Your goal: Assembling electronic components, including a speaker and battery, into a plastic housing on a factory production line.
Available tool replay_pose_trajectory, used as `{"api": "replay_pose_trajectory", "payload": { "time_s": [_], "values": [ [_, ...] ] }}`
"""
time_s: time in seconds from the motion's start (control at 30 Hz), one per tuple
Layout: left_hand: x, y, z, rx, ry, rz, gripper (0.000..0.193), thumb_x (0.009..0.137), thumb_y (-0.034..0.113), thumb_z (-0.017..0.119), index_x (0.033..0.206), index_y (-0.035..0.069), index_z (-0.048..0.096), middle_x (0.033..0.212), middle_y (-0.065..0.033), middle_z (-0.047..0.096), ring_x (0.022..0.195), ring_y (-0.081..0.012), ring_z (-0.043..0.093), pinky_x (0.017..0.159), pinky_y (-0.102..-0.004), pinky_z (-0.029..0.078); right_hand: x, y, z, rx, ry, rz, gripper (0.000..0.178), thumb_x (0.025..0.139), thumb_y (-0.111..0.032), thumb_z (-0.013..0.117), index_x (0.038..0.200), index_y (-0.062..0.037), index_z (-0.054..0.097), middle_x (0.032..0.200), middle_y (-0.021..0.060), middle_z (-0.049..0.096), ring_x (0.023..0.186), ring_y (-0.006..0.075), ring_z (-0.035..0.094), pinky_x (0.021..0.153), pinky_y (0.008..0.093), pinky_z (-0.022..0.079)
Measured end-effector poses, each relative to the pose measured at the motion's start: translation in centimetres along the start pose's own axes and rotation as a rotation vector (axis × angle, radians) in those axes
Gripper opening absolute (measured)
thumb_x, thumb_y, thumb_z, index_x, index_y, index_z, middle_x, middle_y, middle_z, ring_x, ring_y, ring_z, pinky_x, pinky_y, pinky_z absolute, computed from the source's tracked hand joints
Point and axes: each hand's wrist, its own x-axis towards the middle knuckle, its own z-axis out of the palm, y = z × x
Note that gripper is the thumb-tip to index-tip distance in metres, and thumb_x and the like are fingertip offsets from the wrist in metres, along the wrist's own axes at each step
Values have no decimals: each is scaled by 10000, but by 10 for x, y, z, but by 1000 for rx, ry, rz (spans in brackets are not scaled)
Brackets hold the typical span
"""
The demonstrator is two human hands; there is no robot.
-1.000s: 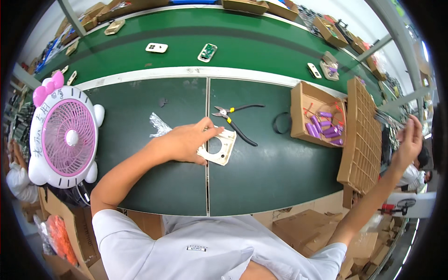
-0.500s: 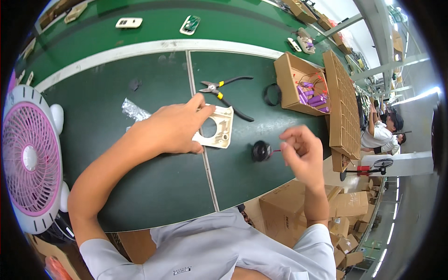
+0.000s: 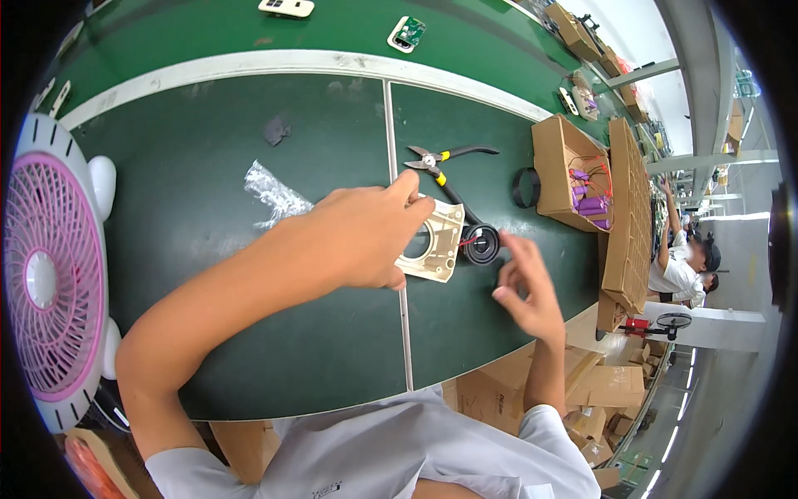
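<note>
My left hand [image 3: 374,233] is closed on a cream plastic housing [image 3: 447,239] with a round hole, lying on the green table. Fingers and thumb grip its left side; the hand covers part of it. Just right of the housing is a small black round speaker [image 3: 481,246], its face up, with a short red wire [image 3: 468,240] on the side toward the housing. My right hand [image 3: 532,287] is beside the speaker, thumb and fingers apart and nothing between them. Its index fingertip is close to the speaker's rim; whether they touch I cannot tell.
Beyond the housing lie yellow-and-black cutting pliers [image 3: 440,170] and a black ring [image 3: 525,188]. A cardboard box [image 3: 553,170] at right holds purple cells with wires. Clear plastic wrap [image 3: 277,195] lies left. A pink-and-white fan [image 3: 58,274] stands at the left edge.
The speaker has moved left, up to the housing, and turned, its red wire now pointing left. My right hand has let go of the wire. The view has shifted.
</note>
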Motion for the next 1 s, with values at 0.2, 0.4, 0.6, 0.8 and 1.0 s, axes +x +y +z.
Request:
{"api": "replay_pose_trajectory", "payload": {
  "time_s": [0.2,0.4,0.6,0.8,1.0],
  "values": [
    [-1,-13,9,-7,104,39,864,723,284,896,1425,26,463,1310,-170,467,1054,-373,655,858,-462,559,35,-30,9,-351,-58,93,771,815,-101,781,1515,-51,461,1263,162,559,777,227,608,699,329,520],
    [3,-8,19,40,133,47,826,677,330,906,1322,1,507,1319,-222,476,1087,-402,656,861,-470,586,36,-23,31,-317,185,-129,499,860,-174,728,1306,17,613,1142,226,687,972,353,680,862,422,546],
    [14,0,19,36,96,51,913,619,339,931,1340,-15,498,1365,-238,465,1091,-416,653,906,-492,545,-2,133,2,-12,477,278,424,1098,-377,484,1003,13,621,778,72,568,656,117,563,515,288,450],
    [7,4,32,80,158,-39,929,634,371,923,1348,-28,483,1374,-238,452,1086,-399,660,881,-472,550,22,79,-10,-491,397,375,652,944,-602,597,1313,-67,645,1201,249,698,1005,496,671,852,537,559],
    [14,16,32,100,234,-20,907,676,436,898,1311,-75,500,1331,-260,480,1068,-396,670,842,-468,558,9,129,-69,-594,448,281,261,1041,-177,530,1068,63,626,935,241,696,783,353,664,746,424,519]
  ]
}}
